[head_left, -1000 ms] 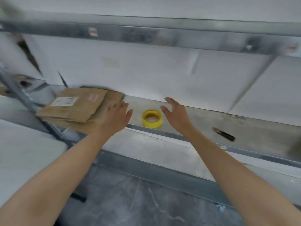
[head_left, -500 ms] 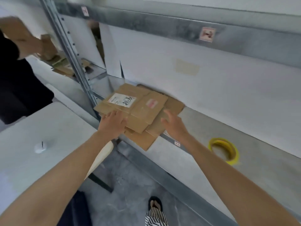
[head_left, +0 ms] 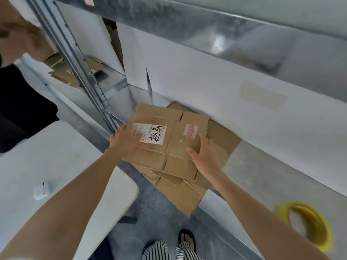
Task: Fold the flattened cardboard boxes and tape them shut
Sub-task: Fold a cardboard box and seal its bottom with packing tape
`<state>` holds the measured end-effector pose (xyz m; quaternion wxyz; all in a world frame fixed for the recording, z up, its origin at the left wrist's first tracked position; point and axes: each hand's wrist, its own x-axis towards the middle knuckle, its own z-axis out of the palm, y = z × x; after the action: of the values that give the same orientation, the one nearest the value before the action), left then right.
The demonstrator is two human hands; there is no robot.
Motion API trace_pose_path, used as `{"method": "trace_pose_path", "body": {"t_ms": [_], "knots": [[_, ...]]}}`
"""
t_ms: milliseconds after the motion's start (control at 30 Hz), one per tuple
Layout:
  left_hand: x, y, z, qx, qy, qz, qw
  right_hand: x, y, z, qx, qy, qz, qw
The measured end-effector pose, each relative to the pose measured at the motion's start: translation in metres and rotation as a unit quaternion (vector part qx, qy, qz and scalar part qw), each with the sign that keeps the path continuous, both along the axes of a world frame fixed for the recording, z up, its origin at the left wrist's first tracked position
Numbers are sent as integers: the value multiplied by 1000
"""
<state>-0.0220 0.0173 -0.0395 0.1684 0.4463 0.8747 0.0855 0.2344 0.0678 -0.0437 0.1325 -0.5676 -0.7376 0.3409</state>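
Head view: stack of flattened cardboard boxes [head_left: 174,147] lies on the shelf [head_left: 262,166], left end, near edge overhanging. Left hand [head_left: 125,139] & right hand [head_left: 204,156] rest on the top box, grip wide, nothing clasped. Yellow tape roll [head_left: 319,224] well right. Nothing folded or taped yet, so whole job left.

left grip [head_left: 124,140] flat on top flattened box [head_left: 174,136] | right grip [head_left: 204,157] touching its right side

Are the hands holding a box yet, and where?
Nothing is gripped yet. The left hand rests flat on the top flattened box by its white label, the right hand on its right half below the red stamp.
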Motion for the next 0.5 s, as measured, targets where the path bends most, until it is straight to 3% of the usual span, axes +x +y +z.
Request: {"method": "trace_pose_path", "body": {"t_ms": [167,500], "knots": [[-14,11,7,67,-95,11,993,-11,-5,10,0,14,-62,998],[28,11,57,224,-206,-13,953,7,-44,62,56,167,-221,959]]}}
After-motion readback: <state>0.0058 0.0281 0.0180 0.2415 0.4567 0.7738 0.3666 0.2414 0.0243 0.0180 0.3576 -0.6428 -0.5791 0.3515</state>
